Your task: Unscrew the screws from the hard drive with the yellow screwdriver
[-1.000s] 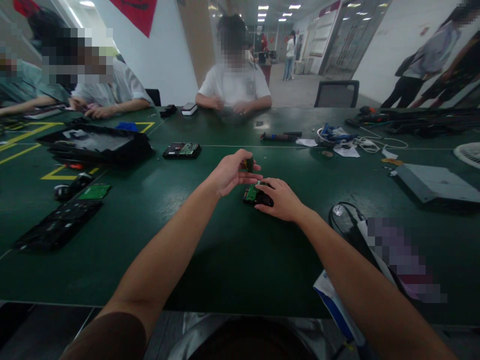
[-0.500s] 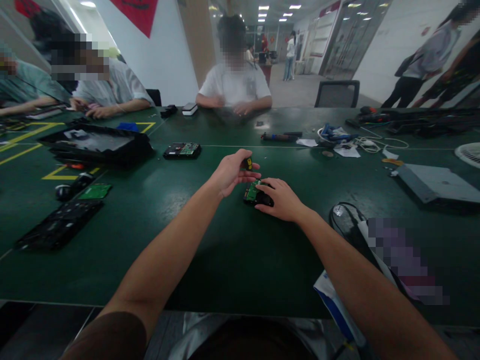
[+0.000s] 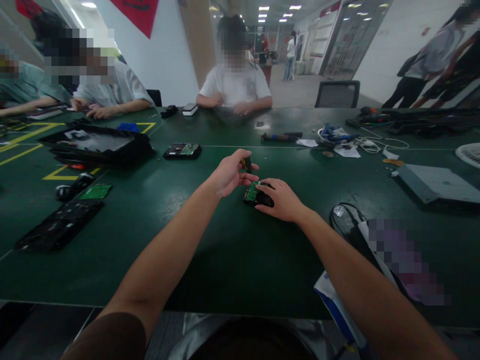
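My left hand (image 3: 234,174) is closed around the short black-and-yellow handle of a screwdriver (image 3: 247,164), held upright over a small black device (image 3: 258,194) with an exposed green circuit board. The screwdriver's tip is hidden behind my fingers. From the right, my right hand (image 3: 280,199) grips the device, fingers over its top and thumb along the near side, pressing it to the green table (image 3: 210,250). Part of the device lies hidden beneath that hand.
Left of my hands lie another opened device (image 3: 182,150), a black tray (image 3: 97,142), a green board (image 3: 95,191) and a black panel (image 3: 62,225). To the right are a grey metal box (image 3: 438,185), cables (image 3: 369,145) and a black cord (image 3: 333,215). A person (image 3: 234,85) sits opposite.
The screwdriver handle has turned in my left hand, showing less of its yellow marking. My right hand and the device have stayed in place.
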The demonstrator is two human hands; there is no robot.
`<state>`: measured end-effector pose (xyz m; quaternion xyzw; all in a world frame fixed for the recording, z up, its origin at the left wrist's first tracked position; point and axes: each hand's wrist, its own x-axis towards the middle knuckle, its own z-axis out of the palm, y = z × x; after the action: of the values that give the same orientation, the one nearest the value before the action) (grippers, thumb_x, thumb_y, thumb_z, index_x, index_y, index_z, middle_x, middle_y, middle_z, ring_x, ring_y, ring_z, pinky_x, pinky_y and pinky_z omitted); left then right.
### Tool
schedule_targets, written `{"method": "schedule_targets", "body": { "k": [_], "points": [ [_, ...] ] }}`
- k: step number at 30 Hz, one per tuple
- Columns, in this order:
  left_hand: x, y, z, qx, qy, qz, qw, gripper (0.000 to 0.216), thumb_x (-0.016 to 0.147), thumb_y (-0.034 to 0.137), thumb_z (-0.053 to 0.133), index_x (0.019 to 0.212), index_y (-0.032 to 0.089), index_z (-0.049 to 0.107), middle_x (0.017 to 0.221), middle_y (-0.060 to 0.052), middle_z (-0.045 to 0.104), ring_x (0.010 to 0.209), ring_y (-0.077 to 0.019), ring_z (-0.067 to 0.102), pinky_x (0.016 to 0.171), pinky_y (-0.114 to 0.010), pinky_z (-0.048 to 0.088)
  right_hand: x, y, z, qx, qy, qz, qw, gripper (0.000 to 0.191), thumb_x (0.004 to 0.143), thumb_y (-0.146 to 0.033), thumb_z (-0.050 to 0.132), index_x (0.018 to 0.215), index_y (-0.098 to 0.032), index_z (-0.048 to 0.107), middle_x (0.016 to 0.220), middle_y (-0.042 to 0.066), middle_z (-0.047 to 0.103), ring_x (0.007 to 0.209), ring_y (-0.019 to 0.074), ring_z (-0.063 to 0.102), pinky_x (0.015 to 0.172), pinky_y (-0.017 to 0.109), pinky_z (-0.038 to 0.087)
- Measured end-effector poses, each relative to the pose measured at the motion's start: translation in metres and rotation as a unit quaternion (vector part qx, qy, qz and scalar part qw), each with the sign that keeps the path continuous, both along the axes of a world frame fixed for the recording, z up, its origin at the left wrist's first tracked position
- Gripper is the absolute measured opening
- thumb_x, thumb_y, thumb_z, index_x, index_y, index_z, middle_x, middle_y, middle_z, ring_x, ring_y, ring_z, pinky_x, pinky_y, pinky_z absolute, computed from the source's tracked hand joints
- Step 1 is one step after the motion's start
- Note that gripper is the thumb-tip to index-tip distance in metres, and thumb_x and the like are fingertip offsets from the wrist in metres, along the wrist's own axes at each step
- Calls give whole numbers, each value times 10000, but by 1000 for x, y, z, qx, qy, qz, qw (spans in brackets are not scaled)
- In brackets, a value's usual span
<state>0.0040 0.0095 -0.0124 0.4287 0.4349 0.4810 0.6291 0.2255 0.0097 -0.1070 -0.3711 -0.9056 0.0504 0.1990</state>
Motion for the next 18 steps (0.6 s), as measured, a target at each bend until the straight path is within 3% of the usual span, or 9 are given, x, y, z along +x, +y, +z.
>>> {"method": "schedule_targets", "body": {
  "k": [5, 12, 18],
  "points": [
    [-3, 3, -2, -15, -34, -2, 999, 283, 886, 452, 670, 944, 176, 647, 958, -115, 752, 796, -219, 772, 692, -311, 619, 0, 0, 1, -3, 3, 10, 1000, 655, 918, -558, 741, 1490, -266, 611, 1531, 147, 576, 1446, 387, 506, 1233, 652, 355],
    [-7, 5, -2, -16, -57, -16, 998, 231, 888, 385, 658, 955, 164, 649, 930, -106, 744, 845, -250, 791, 862, -409, 668, 0, 0, 1, 5, -3, 6, 1000, 643, 924, -558, 734, 1472, -244, 615, 1532, 152, 572, 1440, 383, 511, 1234, 643, 363],
    [-9, 9, -5, -7, -67, 13, 998, 283, 932, 435, 632, 929, 153, 655, 869, -112, 744, 828, -242, 791, 835, -384, 669, 0, 0, 0, 4, 1, 8, 1000, 646, 923, -548, 736, 1483, -252, 608, 1528, 142, 577, 1439, 375, 517, 1240, 638, 361]
  ]
}}
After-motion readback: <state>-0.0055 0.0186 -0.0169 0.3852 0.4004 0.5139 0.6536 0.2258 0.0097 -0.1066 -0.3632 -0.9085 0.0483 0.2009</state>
